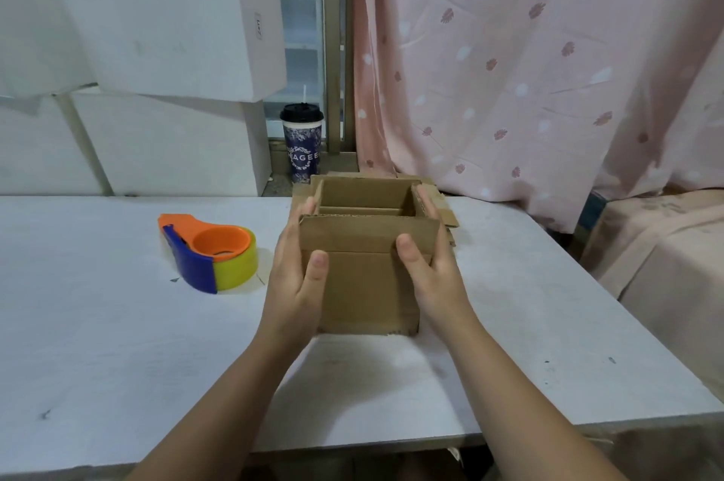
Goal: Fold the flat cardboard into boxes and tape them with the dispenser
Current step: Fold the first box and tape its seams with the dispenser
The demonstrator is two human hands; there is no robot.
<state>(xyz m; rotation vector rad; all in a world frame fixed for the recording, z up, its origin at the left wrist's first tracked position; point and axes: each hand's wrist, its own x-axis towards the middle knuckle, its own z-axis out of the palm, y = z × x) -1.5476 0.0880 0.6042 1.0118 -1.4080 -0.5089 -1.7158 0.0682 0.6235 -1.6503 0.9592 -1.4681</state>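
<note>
Head cam, center of the frame: cardboard box (364, 276) standing open-topped on the white table (117, 343), left hand (297, 280) and right hand (435, 276) gripping its two sides, thumbs on the front. Tape dispenser (209, 251) sits center-left, untouched.
</note>
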